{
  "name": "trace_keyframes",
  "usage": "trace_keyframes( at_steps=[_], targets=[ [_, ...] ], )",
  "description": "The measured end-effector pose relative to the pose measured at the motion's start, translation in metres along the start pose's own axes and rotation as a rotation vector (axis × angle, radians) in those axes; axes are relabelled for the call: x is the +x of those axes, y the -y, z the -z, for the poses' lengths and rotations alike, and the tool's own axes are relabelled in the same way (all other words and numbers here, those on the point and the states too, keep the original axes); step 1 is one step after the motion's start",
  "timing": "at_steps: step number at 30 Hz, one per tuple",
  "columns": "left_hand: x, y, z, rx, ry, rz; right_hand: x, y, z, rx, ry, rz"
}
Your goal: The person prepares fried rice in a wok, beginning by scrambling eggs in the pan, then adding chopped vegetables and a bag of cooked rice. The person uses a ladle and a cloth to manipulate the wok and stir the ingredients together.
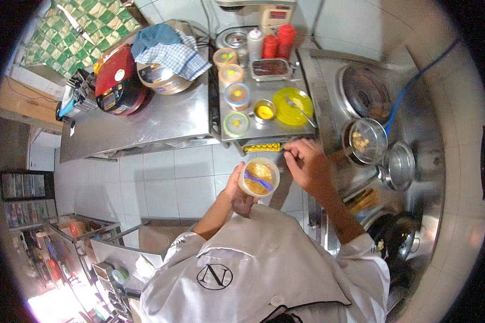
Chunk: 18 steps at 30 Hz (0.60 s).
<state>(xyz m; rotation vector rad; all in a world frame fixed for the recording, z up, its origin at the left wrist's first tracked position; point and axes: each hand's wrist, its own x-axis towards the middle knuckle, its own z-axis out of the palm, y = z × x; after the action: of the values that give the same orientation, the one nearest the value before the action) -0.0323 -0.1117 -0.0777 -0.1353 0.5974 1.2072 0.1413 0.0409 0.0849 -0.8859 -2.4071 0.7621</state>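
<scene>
My left hand [239, 186] grips a round, clear plastic tub [277, 186] in front of my chest. Golden-brown contents [262, 166] fill much of it, and a purple spoon [258, 181] lies across the top. To its right, my right hand [307, 163] is raised by the counter's front edge, fingers curled. Something dark and blurred shows at those fingertips; whether they hold it is unclear. Beyond, on the steel counter, stand lidded tubs [237, 96], a small metal cup [264, 112] with yellow contents, and a yellow-green plate [293, 105] with a fork [300, 110] on it.
Squeeze bottles [270, 47] and a rectangular container [270, 69] with dark contents stand farther back. On the right-hand stove are a pan [365, 141] with pale pieces and a metal pot [400, 166]. Left, a steel table [173, 115] carries a red appliance [119, 78] and a towel-covered cooker [165, 82].
</scene>
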Motion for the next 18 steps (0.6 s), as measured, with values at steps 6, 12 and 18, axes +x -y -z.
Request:
trace_keyframes(
  at_steps=[6,12,18],
  targets=[
    [-0.025,-0.075,0.047,-0.306,-0.022,-0.196,0.104,-0.025,-0.166,-0.117,0.276,-0.048],
    [-0.047,-0.115,0.041,-0.147,-0.171,-0.371,0.144,-0.037,-0.241,-0.390,0.408,-0.156],
    [-0.057,-0.134,0.034,-0.149,-0.132,-0.392,0.146,-0.009,-0.200,-0.254,0.472,-0.155]
  ],
)
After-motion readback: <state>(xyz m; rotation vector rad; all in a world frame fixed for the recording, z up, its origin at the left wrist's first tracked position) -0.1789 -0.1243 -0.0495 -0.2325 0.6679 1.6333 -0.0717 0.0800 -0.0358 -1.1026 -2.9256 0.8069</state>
